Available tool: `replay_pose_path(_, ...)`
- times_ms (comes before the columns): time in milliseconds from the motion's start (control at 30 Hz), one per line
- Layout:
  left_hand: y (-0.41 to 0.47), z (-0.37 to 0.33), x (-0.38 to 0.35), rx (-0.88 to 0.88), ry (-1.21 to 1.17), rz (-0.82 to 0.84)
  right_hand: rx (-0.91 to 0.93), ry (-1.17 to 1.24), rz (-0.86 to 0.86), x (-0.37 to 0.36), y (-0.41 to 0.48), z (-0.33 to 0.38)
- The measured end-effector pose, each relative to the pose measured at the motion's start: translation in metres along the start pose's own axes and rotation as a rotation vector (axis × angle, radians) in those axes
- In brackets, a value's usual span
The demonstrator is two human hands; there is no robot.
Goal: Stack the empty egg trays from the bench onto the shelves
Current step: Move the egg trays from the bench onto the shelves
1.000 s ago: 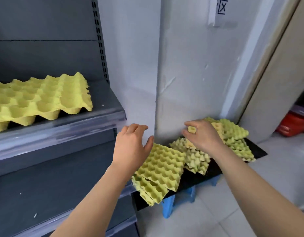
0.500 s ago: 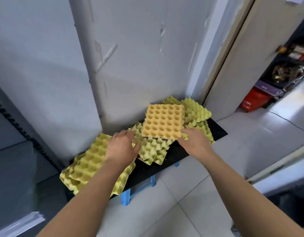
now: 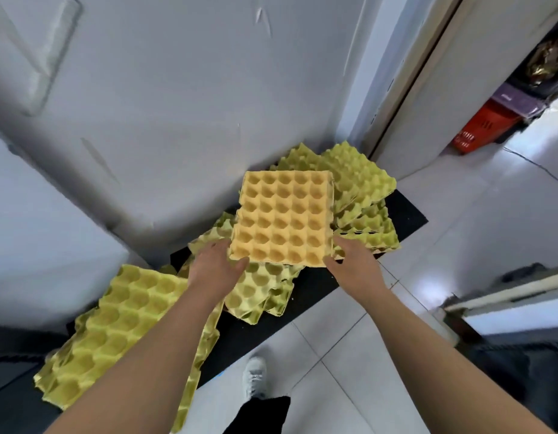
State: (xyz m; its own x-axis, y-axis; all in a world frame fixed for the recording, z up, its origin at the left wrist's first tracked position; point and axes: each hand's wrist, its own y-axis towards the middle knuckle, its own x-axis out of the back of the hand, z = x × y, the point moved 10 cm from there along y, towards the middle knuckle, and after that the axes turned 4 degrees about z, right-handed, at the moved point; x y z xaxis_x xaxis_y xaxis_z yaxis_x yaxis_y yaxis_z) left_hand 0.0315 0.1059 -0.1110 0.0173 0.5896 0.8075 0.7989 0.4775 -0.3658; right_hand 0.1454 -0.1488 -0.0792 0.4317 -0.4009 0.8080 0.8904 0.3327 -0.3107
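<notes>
Gripping orange egg tray (image 3: 284,219) at its near corners with left hand (image 3: 213,267) and right hand (image 3: 353,264), fingers clamped on the edge, thumbs at the rim. Held over scattered green trays (image 3: 359,180) on black surface (image 3: 406,211), beside white wall.

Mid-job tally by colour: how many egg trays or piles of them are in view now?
Orange tray: 1
Yellow-green piles: 3, namely left pile, middle pile, right pile
Total: 4; the trays within each pile cannot be counted.
</notes>
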Motion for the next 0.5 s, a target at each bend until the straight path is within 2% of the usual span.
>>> replay_pose_path(200, 0.085, 0.012, -0.052, 0.084, 0.001, 0.164, -0.057, 0.012, 0.064, -0.041, 0.072, -0.029)
replay_pose_path(500, 0.159, 0.053, -0.127, 0.281, -0.164, 0.316, -0.142, 0.148, 0.132, -0.095, 0.141, -0.075)
